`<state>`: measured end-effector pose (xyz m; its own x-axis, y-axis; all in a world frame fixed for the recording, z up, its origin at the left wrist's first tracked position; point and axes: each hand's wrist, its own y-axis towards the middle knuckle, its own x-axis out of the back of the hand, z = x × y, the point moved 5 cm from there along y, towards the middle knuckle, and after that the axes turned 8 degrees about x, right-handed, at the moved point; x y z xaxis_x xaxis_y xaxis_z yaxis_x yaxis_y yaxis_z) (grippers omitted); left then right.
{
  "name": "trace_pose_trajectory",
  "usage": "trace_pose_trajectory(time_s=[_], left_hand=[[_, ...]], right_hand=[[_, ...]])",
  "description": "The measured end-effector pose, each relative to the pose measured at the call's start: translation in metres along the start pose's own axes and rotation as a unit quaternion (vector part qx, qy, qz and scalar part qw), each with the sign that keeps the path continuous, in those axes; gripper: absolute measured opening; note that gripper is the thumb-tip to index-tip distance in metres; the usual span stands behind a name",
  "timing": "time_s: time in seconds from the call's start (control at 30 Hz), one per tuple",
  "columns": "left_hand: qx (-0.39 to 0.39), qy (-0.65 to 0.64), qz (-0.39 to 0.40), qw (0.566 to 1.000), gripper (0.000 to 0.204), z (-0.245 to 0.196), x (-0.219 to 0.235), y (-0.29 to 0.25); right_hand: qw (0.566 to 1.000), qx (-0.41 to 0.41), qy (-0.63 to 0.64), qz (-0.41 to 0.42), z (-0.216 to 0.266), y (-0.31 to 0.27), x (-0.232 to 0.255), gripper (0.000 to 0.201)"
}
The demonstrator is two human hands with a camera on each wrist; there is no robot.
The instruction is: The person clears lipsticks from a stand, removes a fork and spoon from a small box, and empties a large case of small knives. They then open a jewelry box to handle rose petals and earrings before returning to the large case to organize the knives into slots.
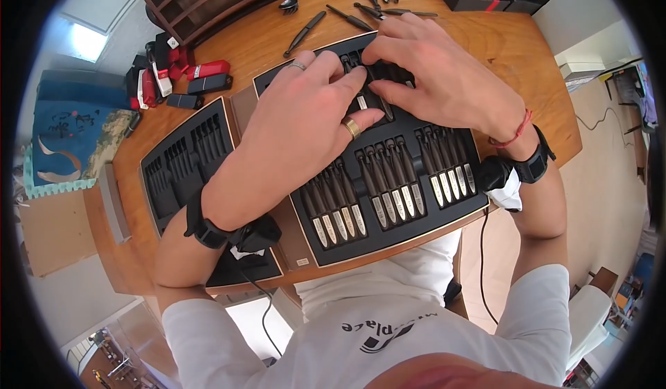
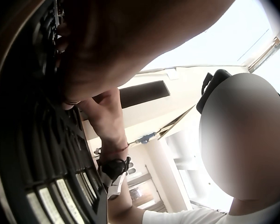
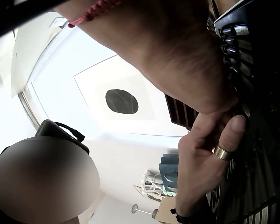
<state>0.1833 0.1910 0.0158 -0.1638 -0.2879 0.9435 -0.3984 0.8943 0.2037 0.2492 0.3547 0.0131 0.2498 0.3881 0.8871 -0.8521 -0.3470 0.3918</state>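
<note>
Both hands work at the far row of a black cutlery tray (image 1: pixel 444 201) on the wooden table (image 1: pixel 513 49). The left hand (image 1: pixel 295 122) lies fingers-down across the slots, touching a dark-handled knife (image 1: pixel 362 101); whether it pinches it I cannot tell. The right hand (image 1: pixel 444 77) curls over the same spot, grasp hidden. Such a knife is probably stiff, light and smooth; its handle looks the safest place to hold.

The head camera is looking steeply down from close above the black slotted cutlery tray (image 1: pixel 388 181); both wrist cameras are peering upward from beside it, very near; all three are sharing the ringed left hand (image 1: pixel 298 132).
</note>
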Motion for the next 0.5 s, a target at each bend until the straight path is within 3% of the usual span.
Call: trace_pose_trajectory(time_s=[0.1, 0.4, 0.5], left_hand=[[0.006, -0.002, -0.055, 0.998, 0.058, 0.0006, 0.0039, -0.002], [0.003, 0.02, -0.019, 1.0, 0.058, 0.004, 0.0033, -0.0011], [0.0, 0.025, -0.015, 1.0, 0.057, 0.0054, 0.0016, 0.0003]], right_hand=[[1.0, 0.002, 0.004, -0.011, -0.0004, 0.0, 0.0014, 0.027], [0.999, 0.033, -0.014, -0.017, 0.0032, -0.0018, 0.0, 0.027], [1.0, 0.0, -0.012, 0.018, 0.0042, -0.002, 0.001, 0.027]])
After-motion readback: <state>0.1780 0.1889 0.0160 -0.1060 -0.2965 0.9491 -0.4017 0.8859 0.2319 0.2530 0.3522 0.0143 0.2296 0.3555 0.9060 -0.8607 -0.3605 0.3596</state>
